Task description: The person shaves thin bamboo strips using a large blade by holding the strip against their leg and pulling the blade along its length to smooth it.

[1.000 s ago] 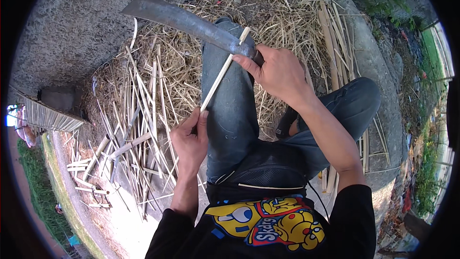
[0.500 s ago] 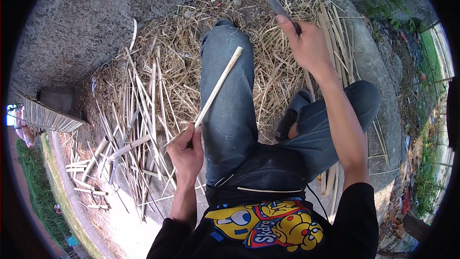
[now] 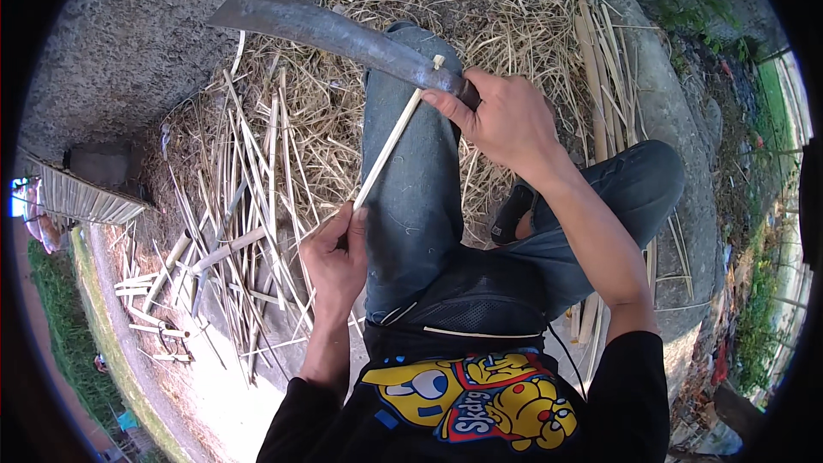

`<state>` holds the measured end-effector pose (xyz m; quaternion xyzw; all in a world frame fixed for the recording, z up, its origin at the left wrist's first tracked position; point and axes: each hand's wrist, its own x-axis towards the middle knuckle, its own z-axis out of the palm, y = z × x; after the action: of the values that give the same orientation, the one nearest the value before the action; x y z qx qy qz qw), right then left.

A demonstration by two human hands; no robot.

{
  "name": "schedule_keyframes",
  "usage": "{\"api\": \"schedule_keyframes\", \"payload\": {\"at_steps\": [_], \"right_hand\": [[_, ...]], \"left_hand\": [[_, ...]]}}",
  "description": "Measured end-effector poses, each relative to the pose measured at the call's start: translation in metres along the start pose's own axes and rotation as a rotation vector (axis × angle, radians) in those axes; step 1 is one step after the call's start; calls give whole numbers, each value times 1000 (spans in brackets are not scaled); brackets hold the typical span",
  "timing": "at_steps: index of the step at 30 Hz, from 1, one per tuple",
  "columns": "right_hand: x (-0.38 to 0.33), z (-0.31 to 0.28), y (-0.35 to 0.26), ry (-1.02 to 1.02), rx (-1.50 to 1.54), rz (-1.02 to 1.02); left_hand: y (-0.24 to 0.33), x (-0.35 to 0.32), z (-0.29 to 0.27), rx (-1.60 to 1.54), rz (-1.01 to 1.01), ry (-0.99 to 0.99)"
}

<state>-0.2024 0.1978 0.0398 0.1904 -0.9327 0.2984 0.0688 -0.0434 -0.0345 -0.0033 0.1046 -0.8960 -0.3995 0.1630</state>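
My left hand (image 3: 337, 253) grips the near end of a thin pale bamboo strip (image 3: 390, 144) that slants up over my left knee (image 3: 411, 137). A long curved grey machete blade (image 3: 330, 33) runs from the upper left down to its handle, which my right hand (image 3: 506, 120) grips. The blade rests against the far tip of the strip. Both legs wear blue jeans; the right leg is folded to the side.
Several split bamboo strips (image 3: 244, 197) and dry shavings (image 3: 514, 26) lie on the concrete ground around my legs. A woven basket edge (image 3: 81, 199) stands at the left. Longer bamboo pieces (image 3: 600, 77) lie at the right, by grass and plants.
My right hand, raised high with the machete half a second ago, has brought the blade back down onto the strip's far tip. The left hand stays on the strip.
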Motion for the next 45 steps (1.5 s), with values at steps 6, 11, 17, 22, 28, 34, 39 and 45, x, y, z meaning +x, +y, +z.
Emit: {"api": "schedule_keyframes", "payload": {"at_steps": [6,11,17,22,28,34,39,45], "right_hand": [[-10,14,-8,-57,-114,-130],[30,-34,58,112,86,235],[-29,-29,-3,-54,193,1],[-28,15,-5,-55,-44,-111],[-13,14,8,45,-97,-132],[39,-45,90,255,9,370],[-26,-36,16,-35,139,87],[-45,19,-9,-125,-64,-110]], "left_hand": [[5,-2,-6,22,-19,26],[-16,-20,-13,17,-25,7],[-6,-7,-7,81,9,54],[-2,1,-2,83,79,91],[5,-4,-1,143,149,106],[-38,-40,-13,99,155,164],[-28,-23,-7,139,146,154],[-10,-5,3,156,193,135]]}}
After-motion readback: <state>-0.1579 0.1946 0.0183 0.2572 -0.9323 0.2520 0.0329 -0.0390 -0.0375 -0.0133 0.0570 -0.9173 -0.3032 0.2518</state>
